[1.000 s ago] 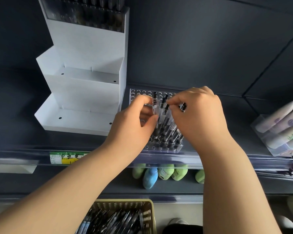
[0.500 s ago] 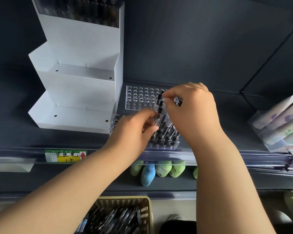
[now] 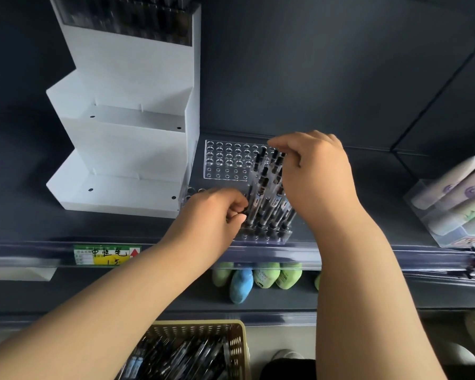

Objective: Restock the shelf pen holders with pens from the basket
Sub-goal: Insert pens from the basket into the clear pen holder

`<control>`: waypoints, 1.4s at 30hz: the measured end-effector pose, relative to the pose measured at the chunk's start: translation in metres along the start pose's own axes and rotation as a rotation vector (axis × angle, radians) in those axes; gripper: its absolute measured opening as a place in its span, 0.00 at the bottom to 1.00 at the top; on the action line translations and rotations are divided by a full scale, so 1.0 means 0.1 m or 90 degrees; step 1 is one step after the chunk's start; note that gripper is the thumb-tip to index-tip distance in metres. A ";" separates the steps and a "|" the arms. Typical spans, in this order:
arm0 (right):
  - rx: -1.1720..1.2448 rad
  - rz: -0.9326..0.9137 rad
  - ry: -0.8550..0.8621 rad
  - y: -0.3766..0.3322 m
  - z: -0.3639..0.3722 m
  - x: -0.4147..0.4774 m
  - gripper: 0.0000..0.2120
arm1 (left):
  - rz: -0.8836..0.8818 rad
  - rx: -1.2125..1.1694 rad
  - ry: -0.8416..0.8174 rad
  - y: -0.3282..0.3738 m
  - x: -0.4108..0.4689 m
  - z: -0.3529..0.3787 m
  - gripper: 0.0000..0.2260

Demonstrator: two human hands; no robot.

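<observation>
Clear acrylic forms the pen holder (image 3: 231,163), a perforated block on the dark shelf (image 3: 368,193), close to its front edge. The pens (image 3: 263,198) stand in its right-hand holes, tips down and black clicker ends up, long axes near upright with the tops leaning toward the back panel. The holes on the left and at the rear stay unfilled.

A white tiered display stand (image 3: 126,149) sits just left of the holder, with dark pens blurred in its top tier. On the right is a clear box (image 3: 455,204) of pale rolled items. A green and yellow price label (image 3: 107,254) hangs on the shelf rail, and green and blue packets (image 3: 242,283) lie on the shelf below. The woven basket (image 3: 239,341) sits lowest, with loose pens inside.

The left hand (image 3: 214,215) has its fingers curled, the tips pinching a lower pen barrel on the cluster's left side. The right hand (image 3: 316,174) arches over the cluster, forefinger and thumb closing on a clicker end and the palm hiding the right-hand pens.
</observation>
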State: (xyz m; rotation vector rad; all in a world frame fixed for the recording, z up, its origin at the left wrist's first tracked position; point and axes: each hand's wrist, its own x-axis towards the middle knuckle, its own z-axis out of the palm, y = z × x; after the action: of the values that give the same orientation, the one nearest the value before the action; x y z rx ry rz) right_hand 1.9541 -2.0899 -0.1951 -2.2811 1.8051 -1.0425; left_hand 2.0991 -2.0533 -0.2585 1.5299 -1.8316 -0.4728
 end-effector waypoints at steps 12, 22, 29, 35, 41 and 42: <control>-0.095 -0.007 -0.065 -0.06 -0.03 0.02 0.26 | 0.007 -0.018 0.029 -0.03 -0.03 -0.12 0.11; -0.140 -0.011 -0.065 -0.07 0.02 0.03 0.28 | 0.013 -0.032 0.041 -0.03 -0.08 -0.19 0.12; -0.168 -0.008 -0.051 -0.06 -0.01 0.05 0.27 | 0.013 -0.012 0.037 -0.06 -0.09 -0.26 0.12; -0.149 0.000 -0.031 0.00 -0.07 0.03 0.28 | 0.020 0.005 0.047 -0.10 -0.12 -0.31 0.12; -0.096 0.025 0.064 0.08 -0.18 -0.05 0.25 | 0.044 0.040 0.043 -0.11 -0.24 -0.39 0.12; -0.086 0.026 0.086 0.09 -0.18 -0.10 0.25 | 0.048 0.059 0.036 -0.11 -0.28 -0.41 0.11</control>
State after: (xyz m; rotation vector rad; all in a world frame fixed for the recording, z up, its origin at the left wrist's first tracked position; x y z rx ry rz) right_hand 1.9362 -2.0776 -0.1893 -2.2876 2.0237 -1.1273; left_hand 2.1378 -2.0228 -0.2452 1.5139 -1.8834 -0.3104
